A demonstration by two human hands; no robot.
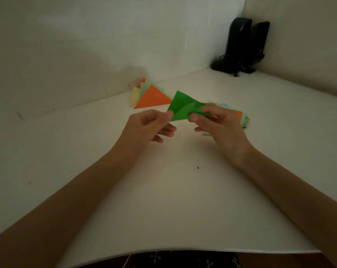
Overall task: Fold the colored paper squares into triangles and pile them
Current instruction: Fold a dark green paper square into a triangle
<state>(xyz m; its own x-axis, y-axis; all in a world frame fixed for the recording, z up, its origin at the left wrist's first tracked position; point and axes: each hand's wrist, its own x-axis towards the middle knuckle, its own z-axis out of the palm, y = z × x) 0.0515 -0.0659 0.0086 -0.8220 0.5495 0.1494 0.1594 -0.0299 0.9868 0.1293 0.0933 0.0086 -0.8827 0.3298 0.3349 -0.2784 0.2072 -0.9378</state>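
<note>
White corner desk (183, 190), dim light, walls on two sides, black speakers (241, 45) parked in the far right corner.

Head view, the only one:
- Green paper (183, 107) is off the desk, held mid-air between both hands, roughly centre.
- Left hand (150, 126) pinches its lower left edge between thumb and forefinger.
- Right hand (217, 122) pinches the right end, thumb toward the camera, fingers curled behind.
- Sheet looks half folded: one flap lies over the other, crease not yet flat, by my read.
- Free tip points up and away to the left.
- Triangle pile (152, 97), orange on top, sits beyond and left of the green sheet, near that tip but apart. Left hand is the nearer one.
- Stack of unfolded squares (243, 118) lies just behind the right hand, partly hidden.

Judgement: finish the crease first. The drop then goes far-left, so the left hand should carry.
</note>
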